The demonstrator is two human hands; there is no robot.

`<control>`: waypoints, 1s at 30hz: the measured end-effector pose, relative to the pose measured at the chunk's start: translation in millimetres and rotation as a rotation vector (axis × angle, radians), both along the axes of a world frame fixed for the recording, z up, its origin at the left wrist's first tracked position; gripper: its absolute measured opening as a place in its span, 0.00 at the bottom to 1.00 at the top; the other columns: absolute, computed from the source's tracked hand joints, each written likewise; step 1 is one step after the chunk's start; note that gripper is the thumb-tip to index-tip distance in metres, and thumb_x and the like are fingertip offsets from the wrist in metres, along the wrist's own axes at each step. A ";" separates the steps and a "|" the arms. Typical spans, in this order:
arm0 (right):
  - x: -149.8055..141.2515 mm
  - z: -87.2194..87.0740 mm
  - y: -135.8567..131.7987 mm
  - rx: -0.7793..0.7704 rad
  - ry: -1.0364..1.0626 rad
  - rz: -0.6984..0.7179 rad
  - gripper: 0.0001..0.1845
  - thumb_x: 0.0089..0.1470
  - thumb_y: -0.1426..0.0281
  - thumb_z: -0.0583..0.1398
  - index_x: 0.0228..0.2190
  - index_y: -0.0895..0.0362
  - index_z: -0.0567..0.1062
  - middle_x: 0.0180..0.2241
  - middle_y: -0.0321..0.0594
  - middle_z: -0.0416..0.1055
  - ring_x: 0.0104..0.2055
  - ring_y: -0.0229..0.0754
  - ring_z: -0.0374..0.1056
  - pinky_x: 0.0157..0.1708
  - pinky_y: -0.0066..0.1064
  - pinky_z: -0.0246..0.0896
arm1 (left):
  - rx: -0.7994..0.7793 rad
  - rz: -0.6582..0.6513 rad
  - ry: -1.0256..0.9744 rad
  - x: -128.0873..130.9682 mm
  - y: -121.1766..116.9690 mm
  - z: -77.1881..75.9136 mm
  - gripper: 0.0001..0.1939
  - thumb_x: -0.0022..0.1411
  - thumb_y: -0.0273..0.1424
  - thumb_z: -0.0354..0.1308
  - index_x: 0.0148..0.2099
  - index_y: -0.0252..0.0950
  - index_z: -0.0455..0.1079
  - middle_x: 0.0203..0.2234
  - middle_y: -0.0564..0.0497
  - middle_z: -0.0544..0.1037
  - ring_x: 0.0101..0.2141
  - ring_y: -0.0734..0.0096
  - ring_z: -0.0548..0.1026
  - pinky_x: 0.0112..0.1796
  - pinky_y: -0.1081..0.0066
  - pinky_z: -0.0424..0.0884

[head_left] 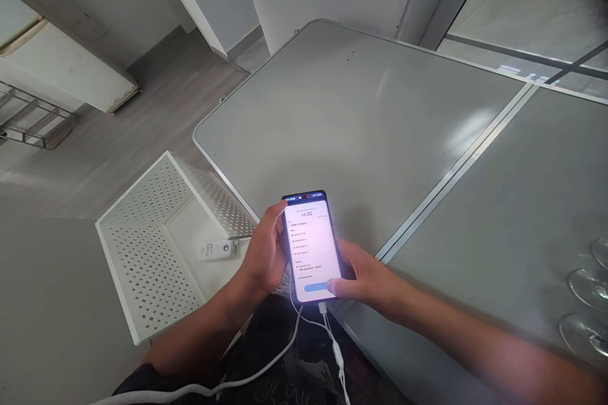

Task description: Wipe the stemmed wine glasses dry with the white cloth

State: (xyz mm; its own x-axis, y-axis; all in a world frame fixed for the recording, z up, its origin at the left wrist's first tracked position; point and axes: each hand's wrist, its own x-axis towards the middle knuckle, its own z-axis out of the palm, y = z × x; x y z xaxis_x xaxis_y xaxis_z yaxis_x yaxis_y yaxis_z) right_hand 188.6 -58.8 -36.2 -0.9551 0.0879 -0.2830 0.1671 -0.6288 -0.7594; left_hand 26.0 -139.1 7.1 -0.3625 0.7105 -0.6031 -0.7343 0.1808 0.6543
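A smartphone (311, 247) with a lit white screen is held upright near the table's front edge. Its screen shows an amount of 6.00 at the top, a list of lines and a blue button low down. My left hand (266, 253) is closed around the phone's left side. From the right, my right hand (361, 272) grips the lower edge, its thumb resting on the screen by the blue button; its other fingers are partly hidden behind the phone. A white cable (336, 354) is plugged into the bottom of the phone and runs down over dark clothing.
The grey folding table (304, 120) has a metal seam (456, 171). Left of it stands a white perforated basket (147, 253) with a white power bank (218, 250) inside. Clear glasses (586, 332) stand at the right edge. A wire rack (35, 117) is on the floor, far left.
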 end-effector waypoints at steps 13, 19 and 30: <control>1.0 -2.0 0.8 -0.019 -0.005 0.005 0.31 0.49 0.69 0.68 0.55 0.54 0.74 0.48 0.47 0.78 0.44 0.52 0.75 0.48 0.49 0.71 | -0.055 0.026 0.028 0.6 1.9 1.0 0.16 0.63 0.42 0.59 0.44 0.35 0.77 0.35 0.43 0.82 0.43 0.49 0.79 0.47 0.54 0.71; 0.0 0.9 5.3 0.053 0.003 0.037 0.33 0.50 0.68 0.69 0.57 0.54 0.72 0.51 0.48 0.77 0.47 0.54 0.75 0.49 0.49 0.71 | -0.071 0.026 0.035 0.4 1.7 0.5 0.16 0.61 0.42 0.60 0.42 0.34 0.77 0.33 0.44 0.81 0.42 0.50 0.79 0.46 0.54 0.71; 0.3 1.7 2.5 0.029 -0.006 0.005 0.31 0.49 0.70 0.67 0.56 0.53 0.73 0.50 0.46 0.78 0.45 0.51 0.75 0.48 0.48 0.72 | -0.102 -0.055 0.154 -2.2 -2.3 -5.4 0.05 0.49 0.29 0.64 0.30 0.34 0.74 0.26 0.48 0.77 0.34 0.59 0.76 0.32 0.67 0.66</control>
State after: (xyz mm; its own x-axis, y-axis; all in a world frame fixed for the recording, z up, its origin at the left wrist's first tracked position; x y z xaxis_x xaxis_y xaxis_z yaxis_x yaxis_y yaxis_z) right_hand 188.8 -56.3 -34.4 -0.9540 0.0911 -0.2857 0.1746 -0.6059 -0.7761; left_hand 23.8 -141.4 1.6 -0.4184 0.6700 -0.6133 -0.6137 0.2893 0.7347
